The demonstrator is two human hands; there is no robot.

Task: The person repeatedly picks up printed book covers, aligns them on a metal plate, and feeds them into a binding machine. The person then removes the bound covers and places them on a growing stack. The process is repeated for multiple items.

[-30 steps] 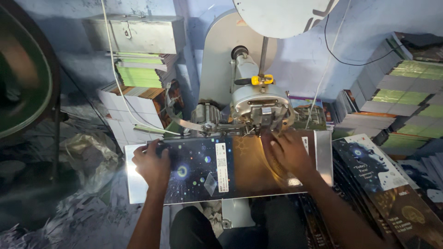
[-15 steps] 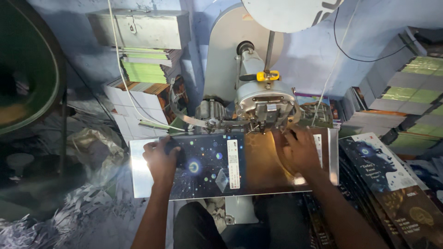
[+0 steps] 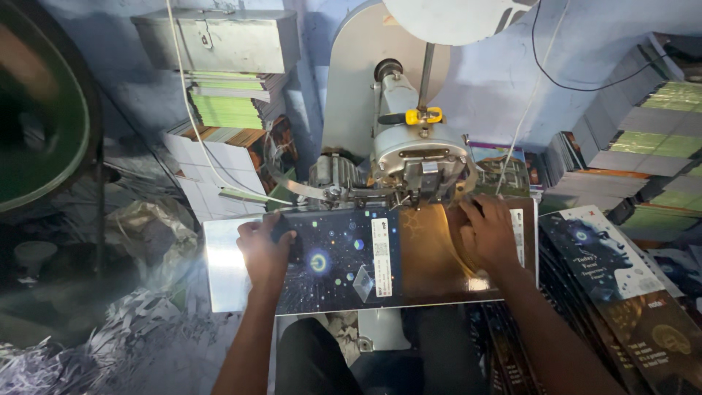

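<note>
A grey machine (image 3: 409, 146) rises just beyond both hands, its head over the far edge of an open book cover (image 3: 380, 252). The cover, dark and starry on one half, brown on the other, lies flat on a metal plate (image 3: 223, 267). The left hand (image 3: 265, 252) presses its starry half, fingers curled over the far edge. The right hand (image 3: 488, 235) lies spread on the brown half. More covers (image 3: 614, 278) are stacked right of the right hand.

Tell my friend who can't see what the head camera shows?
Two hands press an open dark starry book cover flat on a metal table under a grey machine: left hand and right hand. Stacks of books stand around.
</note>
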